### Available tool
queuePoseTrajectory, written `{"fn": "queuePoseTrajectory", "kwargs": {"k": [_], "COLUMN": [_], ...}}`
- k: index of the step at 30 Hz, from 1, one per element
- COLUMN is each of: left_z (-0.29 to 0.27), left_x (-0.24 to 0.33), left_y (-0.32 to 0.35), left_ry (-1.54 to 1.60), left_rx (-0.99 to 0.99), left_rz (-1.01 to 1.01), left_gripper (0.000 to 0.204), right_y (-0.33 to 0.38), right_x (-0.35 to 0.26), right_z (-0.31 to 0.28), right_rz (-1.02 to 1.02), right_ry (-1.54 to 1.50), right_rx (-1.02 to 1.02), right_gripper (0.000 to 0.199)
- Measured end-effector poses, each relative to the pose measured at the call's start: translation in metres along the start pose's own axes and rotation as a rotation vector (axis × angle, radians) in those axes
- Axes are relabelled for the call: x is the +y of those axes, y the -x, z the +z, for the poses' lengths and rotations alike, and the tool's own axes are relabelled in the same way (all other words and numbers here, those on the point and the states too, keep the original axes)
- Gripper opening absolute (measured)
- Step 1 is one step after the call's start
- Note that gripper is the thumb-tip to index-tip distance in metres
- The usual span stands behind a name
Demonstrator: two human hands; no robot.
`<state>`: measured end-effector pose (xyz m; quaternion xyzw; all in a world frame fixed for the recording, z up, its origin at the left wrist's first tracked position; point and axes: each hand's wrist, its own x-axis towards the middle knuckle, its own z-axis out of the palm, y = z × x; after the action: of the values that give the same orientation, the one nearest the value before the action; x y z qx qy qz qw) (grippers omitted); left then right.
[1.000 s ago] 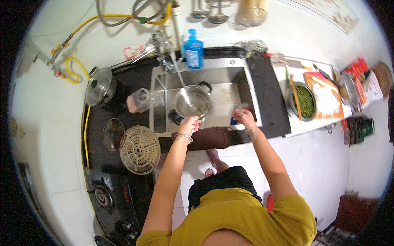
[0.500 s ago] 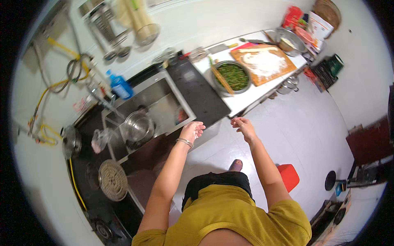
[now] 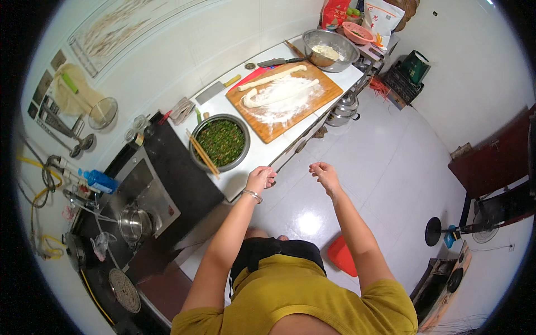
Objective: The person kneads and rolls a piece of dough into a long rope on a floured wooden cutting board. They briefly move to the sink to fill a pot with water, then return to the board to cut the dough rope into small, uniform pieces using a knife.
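My left hand (image 3: 261, 180), with a bracelet at the wrist, is held in the air just off the front edge of the white counter (image 3: 237, 181). Its fingers are loosely bent, and I see nothing in them. My right hand (image 3: 325, 174) hovers over the floor, its fingers half bent and slightly apart, holding nothing. Nearest to my left hand is a metal pot of chopped green filling (image 3: 222, 139) with chopsticks (image 3: 204, 156) across its rim. Beyond it lies a floured wooden board (image 3: 268, 129), with long dough strips (image 3: 274, 77) on it.
A cleaver (image 3: 211, 92) and a knife (image 3: 279, 61) lie behind the board. A large metal bowl (image 3: 345, 60) with flour stands at the far end. The sink (image 3: 172, 215), holding a metal pot (image 3: 134, 223), is on the left. A red stool (image 3: 342, 257) stands on the floor.
My view has swung right, so the counter, pot and board now lie closer and more central, while the sink has shifted left. Both hands stay raised in front of me.
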<state>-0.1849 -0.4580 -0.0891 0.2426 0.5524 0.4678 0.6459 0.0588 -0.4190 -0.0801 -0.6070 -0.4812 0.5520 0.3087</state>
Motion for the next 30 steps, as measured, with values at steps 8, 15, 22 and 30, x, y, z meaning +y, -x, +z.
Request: {"fn": "queuePoseTrajectory", "kwargs": {"k": [8,15,22,30], "left_z": [0.032,0.066,0.069,0.099], "left_x": [0.026,0.043,0.037,0.082], "left_y": [-0.138,-0.238,-0.325,-0.373], "left_ry": [-0.087,-0.263,-0.563,-1.152], "left_rx": [0.094,0.15,0.349,0.588], "left_rz": [0.034,0.066,0.209,0.22], "left_gripper": [0.021,0.021,0.024,0.043], "right_y": [-0.15,-0.25,-0.443,-0.652], "right_x": [-0.003,-0.044,-0.106,-0.182], "right_z": [-0.038,-0.081,-0.078,-0.022], "right_rz": [-0.077,-0.182,-0.537,-0.701], "right_ry": [0.148,0.409,0.76,1.325], "right_rx": [0.055,0.137,0.071,-0.15], "right_gripper": [0.022,0.026,0.027,0.035]}}
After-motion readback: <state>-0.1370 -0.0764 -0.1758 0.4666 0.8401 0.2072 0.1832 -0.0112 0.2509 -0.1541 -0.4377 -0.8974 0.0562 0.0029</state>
